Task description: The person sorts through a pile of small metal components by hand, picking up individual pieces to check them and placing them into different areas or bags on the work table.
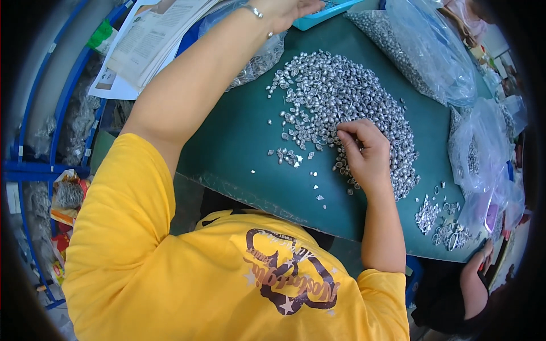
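Note:
A broad pile of small silver metal pieces (341,85), many of them oval and cup-like, covers the middle of the green tabletop (239,148). My right hand (368,152) rests over the pile's near side, with thumb and forefinger pinched together. Whatever sits between those fingertips is too small to make out. At the far edge of the view, my left hand (281,16) reaches to a turquoise tray (327,13). The picture's upper edge cuts off most of its fingers. Several loose silver pieces (287,157) lie just left of the pile.
Clear plastic bags of silver pieces (392,51) line the right side, with smaller heaps (452,234) near the right corner. Papers (153,42) are stacked at far left beside blue shelving (48,167). Another person's arm (475,284) shows at lower right; someone else (469,20) is at upper right.

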The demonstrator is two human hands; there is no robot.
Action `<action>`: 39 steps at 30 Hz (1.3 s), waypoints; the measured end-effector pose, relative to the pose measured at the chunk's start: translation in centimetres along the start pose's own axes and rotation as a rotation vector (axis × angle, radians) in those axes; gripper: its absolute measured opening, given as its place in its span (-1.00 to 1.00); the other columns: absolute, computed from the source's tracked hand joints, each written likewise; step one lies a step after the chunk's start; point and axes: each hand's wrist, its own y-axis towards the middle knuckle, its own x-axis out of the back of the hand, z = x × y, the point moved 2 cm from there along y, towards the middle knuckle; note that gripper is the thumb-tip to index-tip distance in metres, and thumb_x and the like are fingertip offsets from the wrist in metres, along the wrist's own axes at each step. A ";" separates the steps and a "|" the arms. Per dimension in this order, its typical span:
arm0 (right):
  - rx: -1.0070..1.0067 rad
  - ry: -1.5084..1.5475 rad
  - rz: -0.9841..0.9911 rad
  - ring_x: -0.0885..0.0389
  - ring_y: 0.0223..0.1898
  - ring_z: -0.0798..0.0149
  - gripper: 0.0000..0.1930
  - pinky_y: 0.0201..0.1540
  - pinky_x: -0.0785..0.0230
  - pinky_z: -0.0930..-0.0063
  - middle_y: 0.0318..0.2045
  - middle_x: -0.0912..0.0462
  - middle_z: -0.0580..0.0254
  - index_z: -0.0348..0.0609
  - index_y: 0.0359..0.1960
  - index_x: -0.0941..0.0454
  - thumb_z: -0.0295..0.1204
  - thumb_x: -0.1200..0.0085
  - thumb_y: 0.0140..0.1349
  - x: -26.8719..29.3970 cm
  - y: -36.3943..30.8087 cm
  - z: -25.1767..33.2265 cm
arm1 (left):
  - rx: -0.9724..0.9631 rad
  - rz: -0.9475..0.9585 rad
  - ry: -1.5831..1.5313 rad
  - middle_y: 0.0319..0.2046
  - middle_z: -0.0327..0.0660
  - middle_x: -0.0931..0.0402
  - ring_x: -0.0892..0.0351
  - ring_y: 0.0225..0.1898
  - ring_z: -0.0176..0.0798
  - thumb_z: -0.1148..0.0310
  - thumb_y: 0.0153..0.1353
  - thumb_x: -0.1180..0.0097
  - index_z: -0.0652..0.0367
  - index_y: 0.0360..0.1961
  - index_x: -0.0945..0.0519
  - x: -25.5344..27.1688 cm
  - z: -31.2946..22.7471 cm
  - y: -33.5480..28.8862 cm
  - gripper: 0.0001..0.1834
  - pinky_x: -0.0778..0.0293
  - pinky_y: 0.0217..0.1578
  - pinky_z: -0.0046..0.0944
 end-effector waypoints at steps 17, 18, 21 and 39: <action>0.082 -0.114 0.190 -0.48 -0.43 0.12 -0.87 -0.34 -0.37 0.36 -0.50 -0.52 0.14 -0.23 -0.46 -0.56 -0.65 -0.07 -0.10 -1.6 -1.0 1.2 | 0.270 0.129 0.608 -0.50 -0.26 -0.51 -0.46 -0.54 -0.48 0.44 0.14 -0.06 0.28 -0.28 -0.54 -0.8 2.9 -18.5 -0.85 -0.38 -0.53 -0.54; -0.098 0.066 0.194 -0.50 -0.52 0.25 -0.94 -0.45 -0.36 0.47 -0.51 -0.55 0.20 -0.25 -0.45 -0.56 -0.61 -0.09 0.00 -1.4 -0.8 1.3 | 0.337 0.140 0.424 -0.51 -0.24 -0.50 -0.46 -0.55 -0.47 0.44 0.15 -0.05 0.29 -0.28 -0.53 -0.7 3.4 -19.2 -0.84 -0.38 -0.53 -0.53; -0.744 0.976 0.209 -0.46 -0.61 0.45 -0.92 -0.55 -0.32 0.68 -0.52 -0.53 0.26 -0.30 -0.34 -0.52 -0.57 -0.02 0.13 -1.2 -1.1 0.6 | 0.668 0.162 -0.004 -0.51 -0.18 -0.50 -0.45 -0.58 -0.42 0.44 0.17 -0.01 0.32 -0.27 -0.50 -1.6 5.4 -21.8 -0.83 -0.40 -0.54 -0.48; 0.018 -0.047 0.229 -0.56 -0.40 0.18 -0.81 -0.35 -0.41 0.45 -0.42 -0.57 0.12 -0.25 -0.44 -0.53 -0.75 -0.07 -0.14 -3.9 -3.4 6.5 | 1.137 0.355 -0.670 -0.10 0.09 -0.41 -0.43 -0.02 -0.05 0.34 0.31 0.28 0.40 -0.01 -0.29 -0.6 9.2 -26.3 -0.65 -0.39 -0.01 -0.20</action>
